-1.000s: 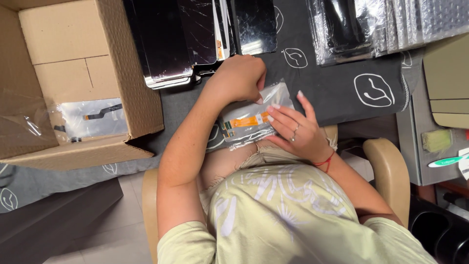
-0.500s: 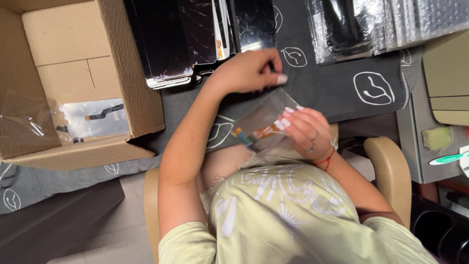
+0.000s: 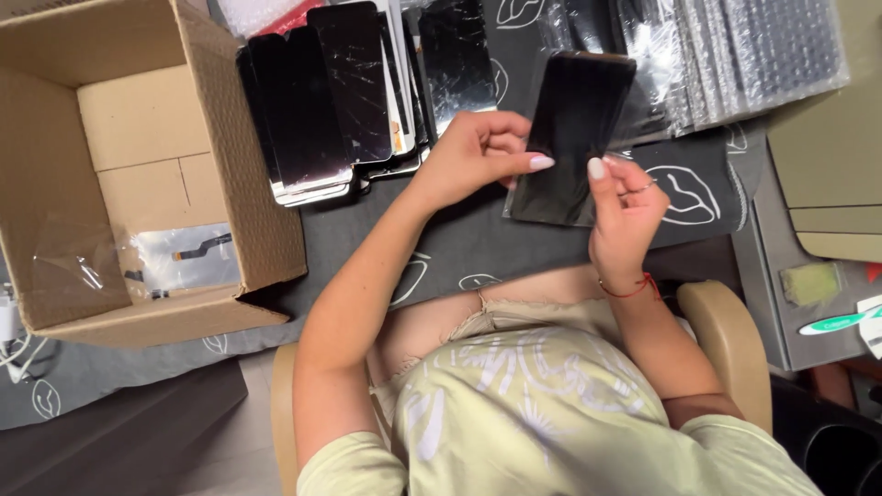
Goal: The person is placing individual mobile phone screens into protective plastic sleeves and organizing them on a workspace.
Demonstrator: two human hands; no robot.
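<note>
While both hands pinched the dark screen [image 3: 571,138], left hand [image 3: 478,156] gripped its left edge, right hand [image 3: 625,207] its lower right, above the mat [image 3: 459,239].

Dark patterned table cover [image 3: 514,253], perhaps cloth.

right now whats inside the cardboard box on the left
The cardboard box holds a clear plastic bag with a flat part and dark ribbon cable inside, lying on the bottom. The near wall hides part of the floor.

Dark mat [image 3: 478,248] w/ cardboard box [image 3: 138,165], phone screens [image 3: 322,101], bubble-wrap packs [image 3: 735,55].
</note>
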